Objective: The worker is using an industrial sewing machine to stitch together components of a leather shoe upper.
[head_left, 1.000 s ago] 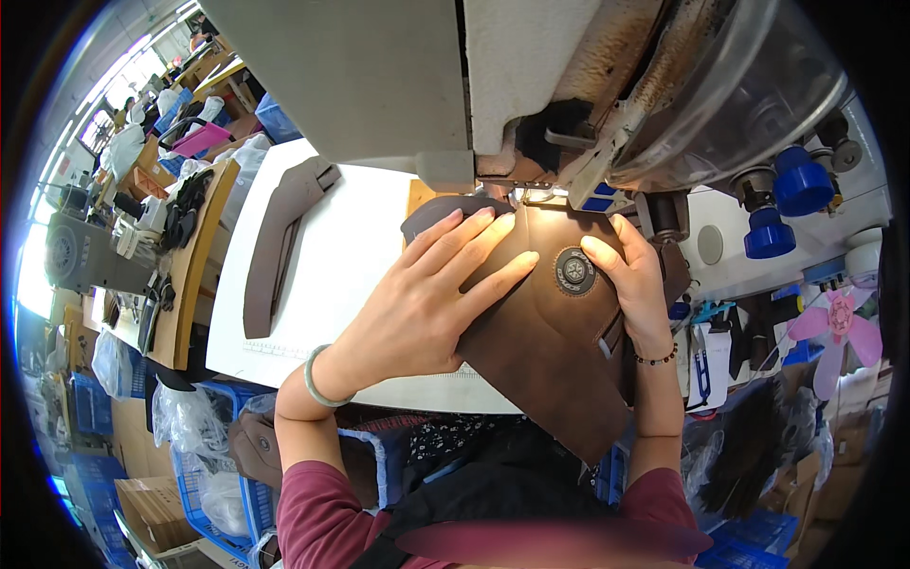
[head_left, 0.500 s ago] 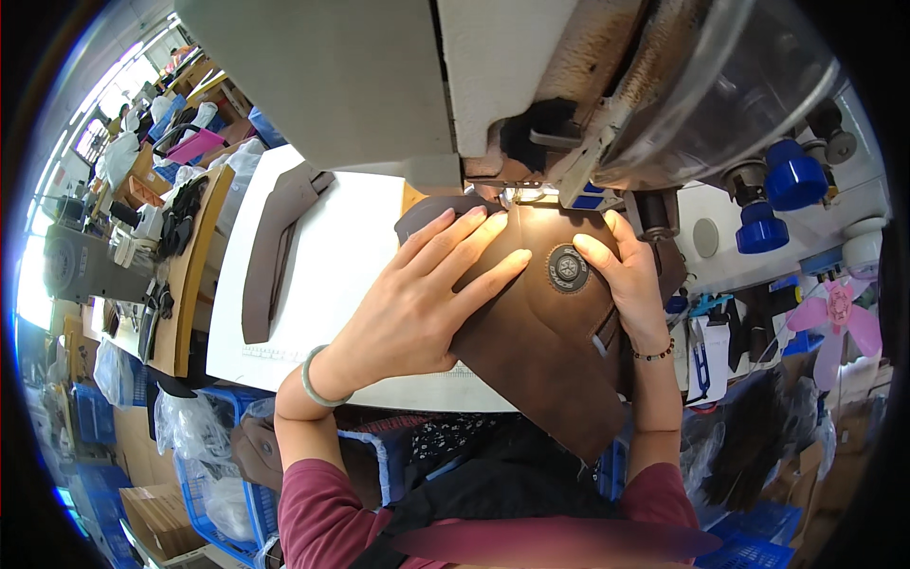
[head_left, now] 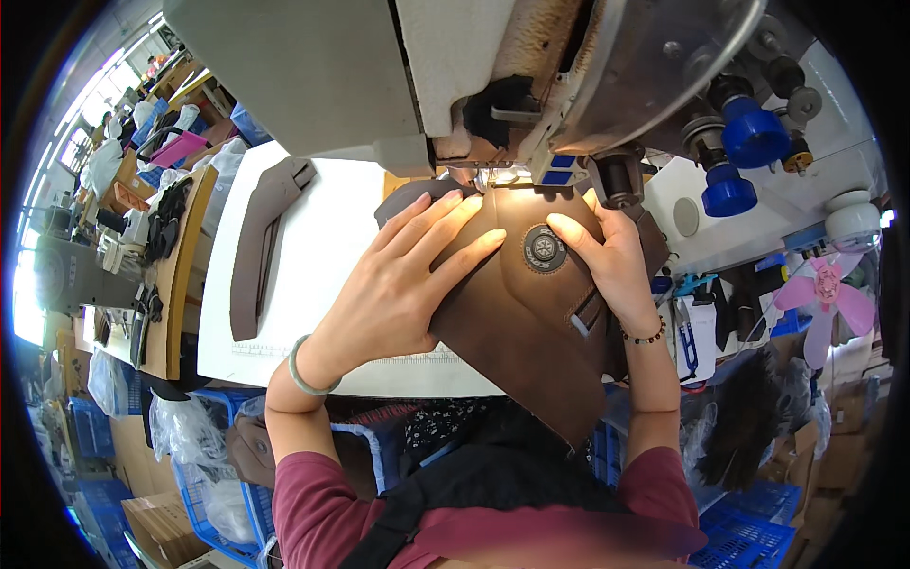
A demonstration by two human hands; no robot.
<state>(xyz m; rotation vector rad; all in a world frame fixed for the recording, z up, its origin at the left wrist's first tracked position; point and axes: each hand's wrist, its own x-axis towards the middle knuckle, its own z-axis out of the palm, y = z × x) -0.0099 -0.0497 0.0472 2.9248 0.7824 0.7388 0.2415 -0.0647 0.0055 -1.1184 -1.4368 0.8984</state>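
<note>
A large brown leather panel point(head_left: 526, 327) with a round dark emblem point(head_left: 544, 248) lies on the white sewing table point(head_left: 322, 247) and hangs over its near edge. My left hand point(head_left: 403, 280) lies flat on the panel's left side, fingers spread toward the lit needle area point(head_left: 502, 178). My right hand point(head_left: 607, 251) presses the panel's right side, fingertips just beside the emblem. The far edge of the leather sits under the head of the sewing machine point(head_left: 455, 76). A pale bangle is on my left wrist, a bead bracelet on my right.
A long brown leather strip piece point(head_left: 261, 242) lies on the table's left part. Blue knobs point(head_left: 749, 133) stick out of the machine at right. A pink fan point(head_left: 825, 299) stands far right. Blue crates point(head_left: 204, 474) and bags sit below the table; cluttered workbenches are at far left.
Both hands stay pressed flat on the leather panel; the panel has barely shifted under the machine head.
</note>
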